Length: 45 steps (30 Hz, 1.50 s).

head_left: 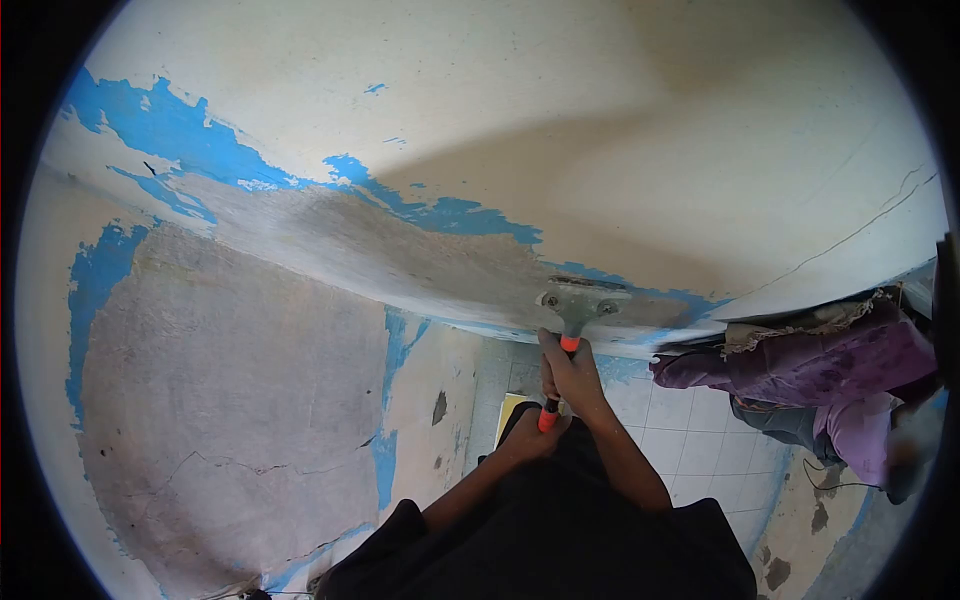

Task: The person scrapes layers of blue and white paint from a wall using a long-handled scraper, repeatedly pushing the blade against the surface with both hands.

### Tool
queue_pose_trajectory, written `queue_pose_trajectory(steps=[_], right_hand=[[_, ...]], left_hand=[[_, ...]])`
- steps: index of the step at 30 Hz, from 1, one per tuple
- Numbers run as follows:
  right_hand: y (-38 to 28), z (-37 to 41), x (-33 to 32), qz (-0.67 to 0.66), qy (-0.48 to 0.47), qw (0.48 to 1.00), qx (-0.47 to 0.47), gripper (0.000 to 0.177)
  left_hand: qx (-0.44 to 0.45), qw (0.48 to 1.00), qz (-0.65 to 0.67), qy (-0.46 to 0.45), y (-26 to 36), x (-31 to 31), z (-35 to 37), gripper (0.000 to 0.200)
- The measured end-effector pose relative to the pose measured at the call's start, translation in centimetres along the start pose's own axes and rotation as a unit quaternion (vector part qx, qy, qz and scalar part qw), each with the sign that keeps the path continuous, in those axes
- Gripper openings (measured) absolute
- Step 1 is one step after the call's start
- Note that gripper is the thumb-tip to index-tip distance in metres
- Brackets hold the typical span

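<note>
Scraper (orange-trimmed) in 2 hands

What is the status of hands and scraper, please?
Right hand above left hand, both gripping scraper. Blade at wall. Purple cloth off right, away from blade.

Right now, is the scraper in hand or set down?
The scraper is in hand: the right hand grips its handle, the left hand lower down.

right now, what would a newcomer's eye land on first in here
Jagged blue paint runs across the wall from upper left to centre right. Near the centre, the left grip and right grip hold a scraper with orange on its handle. Purple cloth stands out at the right.
</note>
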State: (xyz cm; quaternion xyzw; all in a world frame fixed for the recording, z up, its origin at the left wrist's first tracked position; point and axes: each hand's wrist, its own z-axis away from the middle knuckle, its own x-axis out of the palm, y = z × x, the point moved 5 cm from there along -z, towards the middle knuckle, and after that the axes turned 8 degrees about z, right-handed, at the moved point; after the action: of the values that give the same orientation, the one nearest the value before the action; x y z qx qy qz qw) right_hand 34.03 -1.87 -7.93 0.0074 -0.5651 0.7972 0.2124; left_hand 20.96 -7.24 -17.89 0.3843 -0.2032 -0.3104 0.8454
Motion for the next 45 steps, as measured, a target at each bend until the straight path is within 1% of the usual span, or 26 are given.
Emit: queue_pose_trajectory(steps=[3,5,6,8,9,11,12,15,17,20,23,26,27,29,32,34,35,37,40,41,43,44,45], right_hand=[[0.6,-0.3,-0.1,-0.013,-0.002,1.0,0.013,0.045],[3.0,-0.7,-0.2,-0.019,0.012,0.999,0.026,0.044],[3.8,-0.6,-0.2,-0.027,0.011,0.999,0.038,0.044],[4.6,-1.0,-0.4,-0.04,0.009,0.998,0.057,0.043],[3.3,-0.9,-0.3,-0.045,-0.003,0.998,0.042,0.043],[0.3,0.3,-0.1,-0.054,-0.023,0.998,0.018,0.042],[0.4,0.5,-0.1,-0.058,-0.019,0.998,0.025,0.042],[0.3,0.1,-0.1,-0.063,-0.016,0.998,0.027,0.043],[2.1,-0.3,-0.3,-0.061,-0.017,0.998,0.027,0.043],[4.0,-0.9,-1.0,-0.03,0.0,0.999,0.031,0.043],[-0.4,0.4,-0.7,-0.045,-0.014,0.999,0.003,0.043],[-3.0,0.9,-0.3,-0.042,-0.033,0.999,-0.01,0.043],[-3.0,0.8,-0.2,-0.028,-0.024,0.999,-0.017,0.043],[-2.1,0.1,0.4,-0.001,-0.011,0.999,-0.034,0.043],[1.9,-1.4,1.1,0.047,-0.028,0.998,-0.012,0.043],[0.4,-1.6,2.0,0.071,-0.036,0.997,0.002,0.043],[-0.5,-1.3,2.7,0.083,-0.039,0.996,0.013,0.043],[-3.4,-0.8,4.4,0.056,-0.061,0.996,-0.022,0.042],[-6.5,-0.7,6.4,0.031,-0.105,0.99,-0.093,0.04],[-7.0,-0.7,7.0,0.024,-0.121,0.985,-0.119,0.039],[-6.3,-1.1,7.8,-0.046,-0.147,0.981,-0.114,0.04],[-5.8,-1.4,8.2,-0.082,-0.159,0.977,-0.114,0.041],[-4.9,-1.6,8.3,-0.073,-0.163,0.978,-0.111,0.042]], left_hand=[[0.002,1.0,0.01,0.02,-0.1,-0.1,0.4,0.04],[-0.01,1.0,0.014,0.017,-1.8,-0.4,-0.2,0.04],[-0.016,1.0,0.015,0.016,-1.7,-0.4,-0.2,0.04],[-0.02,0.998,-0.03,0.045,-1.2,-0.6,0.0,0.041],[-0.026,0.997,-0.052,0.057,-0.8,-0.4,0.5,0.041],[0.02,0.993,-0.092,0.072,0.6,-0.3,1.1,0.041],[0.046,0.99,-0.11,0.08,1.2,-0.3,1.2,0.042],[0.027,0.993,-0.092,0.071,1.1,-0.7,1.3,0.042],[0.024,0.993,-0.081,0.084,-1.3,-0.8,-0.1,0.042],[0.04,0.991,-0.09,0.091,-1.5,-0.6,-0.7,0.042],[0.052,0.988,-0.113,0.094,0.8,-0.2,0.0,0.042],[0.081,0.985,-0.121,0.092,3.5,0.1,0.7,0.042],[0.094,0.984,-0.119,0.093,3.9,0.1,0.9,0.042],[0.062,0.99,-0.083,0.093,2.4,-0.1,-0.1,0.041],[0.035,0.995,-0.036,0.082,0.8,-0.5,-0.6,0.041],[0.025,0.997,0.013,0.067,-0.3,-0.7,-0.6,0.039],[0.032,0.996,0.008,0.084,-0.5,-1.2,-0.8,0.038],[0.042,0.992,0.0,0.12,1.6,-2.2,0.0,0.037],[0.108,0.984,-0.017,0.137,6.3,-3.4,2.0,0.037],[0.095,0.986,-0.006,0.14,6.6,-3.7,2.4,0.036],[0.073,0.987,0.015,0.145,7.2,-4.3,2.8,0.035],[0.115,0.979,0.078,0.146,6.7,-4.6,2.8,0.036],[0.158,0.967,0.138,0.145,5.0,-4.8,2.7,0.037]])
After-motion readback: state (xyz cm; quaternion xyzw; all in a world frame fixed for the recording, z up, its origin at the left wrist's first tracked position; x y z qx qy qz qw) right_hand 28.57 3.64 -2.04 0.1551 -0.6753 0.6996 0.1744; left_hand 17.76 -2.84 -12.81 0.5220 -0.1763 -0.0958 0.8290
